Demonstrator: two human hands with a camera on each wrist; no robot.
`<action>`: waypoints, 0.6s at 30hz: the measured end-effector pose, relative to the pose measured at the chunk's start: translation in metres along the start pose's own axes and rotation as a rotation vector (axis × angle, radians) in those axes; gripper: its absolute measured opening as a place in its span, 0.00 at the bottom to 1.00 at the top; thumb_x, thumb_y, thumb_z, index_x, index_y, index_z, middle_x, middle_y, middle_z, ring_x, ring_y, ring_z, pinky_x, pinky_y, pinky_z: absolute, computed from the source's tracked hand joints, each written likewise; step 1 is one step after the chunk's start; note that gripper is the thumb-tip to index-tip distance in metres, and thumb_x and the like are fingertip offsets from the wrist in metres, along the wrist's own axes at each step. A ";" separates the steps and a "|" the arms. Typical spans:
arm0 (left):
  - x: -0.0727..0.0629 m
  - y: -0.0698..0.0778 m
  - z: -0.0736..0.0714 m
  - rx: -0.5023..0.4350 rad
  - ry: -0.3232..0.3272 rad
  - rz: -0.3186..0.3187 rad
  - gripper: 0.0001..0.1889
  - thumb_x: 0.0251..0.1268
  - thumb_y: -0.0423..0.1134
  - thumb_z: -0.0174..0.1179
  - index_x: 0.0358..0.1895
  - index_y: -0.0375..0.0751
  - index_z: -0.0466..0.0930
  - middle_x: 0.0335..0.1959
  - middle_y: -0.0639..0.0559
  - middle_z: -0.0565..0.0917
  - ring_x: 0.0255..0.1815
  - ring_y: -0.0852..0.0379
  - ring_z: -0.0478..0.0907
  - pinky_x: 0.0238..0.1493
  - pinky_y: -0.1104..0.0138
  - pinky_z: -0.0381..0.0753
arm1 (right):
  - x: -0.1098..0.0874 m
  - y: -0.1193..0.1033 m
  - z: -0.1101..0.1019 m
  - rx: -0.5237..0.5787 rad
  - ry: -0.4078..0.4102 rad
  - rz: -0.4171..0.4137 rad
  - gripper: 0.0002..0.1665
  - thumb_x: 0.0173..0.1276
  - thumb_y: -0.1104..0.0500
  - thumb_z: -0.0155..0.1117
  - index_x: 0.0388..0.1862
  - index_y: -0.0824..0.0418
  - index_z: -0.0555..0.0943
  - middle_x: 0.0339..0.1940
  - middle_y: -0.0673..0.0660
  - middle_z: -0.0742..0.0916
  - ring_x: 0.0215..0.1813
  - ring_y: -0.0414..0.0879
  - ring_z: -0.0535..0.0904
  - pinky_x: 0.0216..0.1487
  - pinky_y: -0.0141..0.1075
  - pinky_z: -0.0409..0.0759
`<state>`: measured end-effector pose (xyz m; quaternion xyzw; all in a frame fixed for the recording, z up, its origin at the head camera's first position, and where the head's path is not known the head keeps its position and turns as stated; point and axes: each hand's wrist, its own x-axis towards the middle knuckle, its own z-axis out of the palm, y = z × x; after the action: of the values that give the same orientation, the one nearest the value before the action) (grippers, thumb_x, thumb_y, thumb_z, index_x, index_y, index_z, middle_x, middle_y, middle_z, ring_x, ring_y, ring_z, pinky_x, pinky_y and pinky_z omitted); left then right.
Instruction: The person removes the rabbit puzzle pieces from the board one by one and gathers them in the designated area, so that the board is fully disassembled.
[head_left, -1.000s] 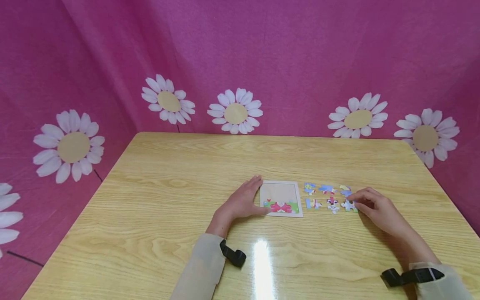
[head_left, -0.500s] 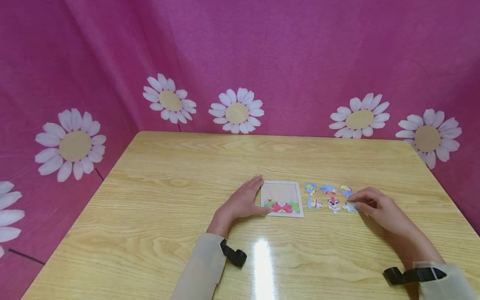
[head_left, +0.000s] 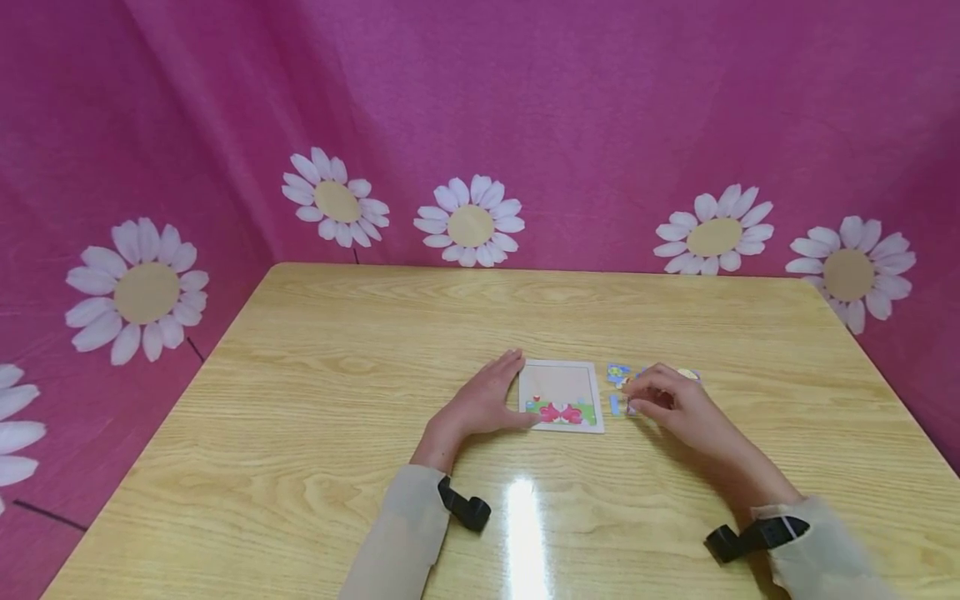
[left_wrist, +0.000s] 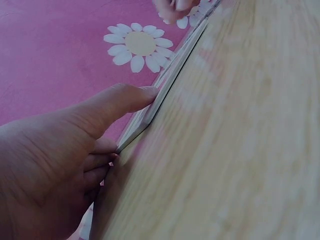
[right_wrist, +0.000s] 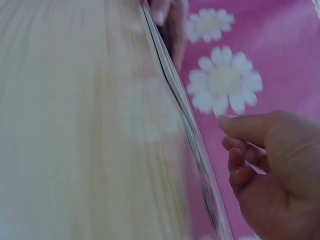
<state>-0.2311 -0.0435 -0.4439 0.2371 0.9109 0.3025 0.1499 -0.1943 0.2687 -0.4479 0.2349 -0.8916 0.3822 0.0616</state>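
Note:
A square jigsaw tray (head_left: 557,382) with a pale rim lies on the table, its lower part filled with red and green printed pieces. My left hand (head_left: 480,406) holds its left side, thumb (left_wrist: 135,98) on the near rim and the other fingers around the corner. My right hand (head_left: 678,410) is low over the loose jigsaw pieces right of the tray, thumb and fingers bent towards each other. Whether a piece is between them cannot be made out. A blue and yellow piece (head_left: 618,372) and a light blue piece (head_left: 615,405) show beside the fingertips; other pieces are largely covered.
The wooden table (head_left: 360,358) stretches around the tray, with a bright light reflection near its front. A pink curtain (head_left: 585,117) with white flowers hangs behind and at the sides. Black camera straps (head_left: 465,507) sit on both wrists.
My right hand has moved left from the far end of the loose pieces to those nearest the tray, covering several of them. The left hand and tray have stayed put.

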 end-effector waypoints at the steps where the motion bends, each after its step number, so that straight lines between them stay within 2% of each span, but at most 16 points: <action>1: 0.000 0.000 0.000 0.002 0.000 -0.001 0.50 0.57 0.57 0.67 0.78 0.42 0.51 0.82 0.52 0.49 0.83 0.55 0.43 0.82 0.57 0.50 | 0.004 -0.003 0.005 0.006 -0.010 -0.009 0.10 0.64 0.68 0.66 0.43 0.58 0.85 0.35 0.50 0.81 0.32 0.32 0.69 0.29 0.26 0.71; 4: 0.001 0.001 0.001 0.007 -0.001 -0.001 0.50 0.57 0.57 0.67 0.78 0.43 0.51 0.82 0.52 0.49 0.83 0.54 0.43 0.82 0.57 0.50 | 0.015 -0.014 0.020 0.017 -0.047 -0.014 0.11 0.63 0.67 0.68 0.45 0.59 0.85 0.33 0.49 0.81 0.32 0.32 0.70 0.30 0.26 0.72; 9: 0.002 0.000 0.001 0.019 0.008 0.013 0.50 0.57 0.58 0.66 0.78 0.42 0.52 0.81 0.52 0.50 0.83 0.54 0.44 0.82 0.56 0.51 | 0.032 -0.029 0.040 0.061 -0.114 -0.005 0.14 0.62 0.65 0.69 0.48 0.62 0.84 0.34 0.53 0.83 0.33 0.33 0.72 0.33 0.26 0.74; 18: 0.000 0.000 -0.001 0.014 0.014 0.015 0.50 0.57 0.57 0.67 0.78 0.41 0.52 0.81 0.51 0.51 0.83 0.54 0.44 0.82 0.56 0.51 | 0.050 -0.047 0.060 0.096 -0.215 -0.013 0.15 0.63 0.65 0.69 0.49 0.65 0.82 0.36 0.57 0.83 0.36 0.35 0.74 0.36 0.26 0.76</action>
<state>-0.2311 -0.0439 -0.4433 0.2429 0.9123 0.2988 0.1393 -0.2120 0.1797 -0.4449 0.2832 -0.8721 0.3968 -0.0431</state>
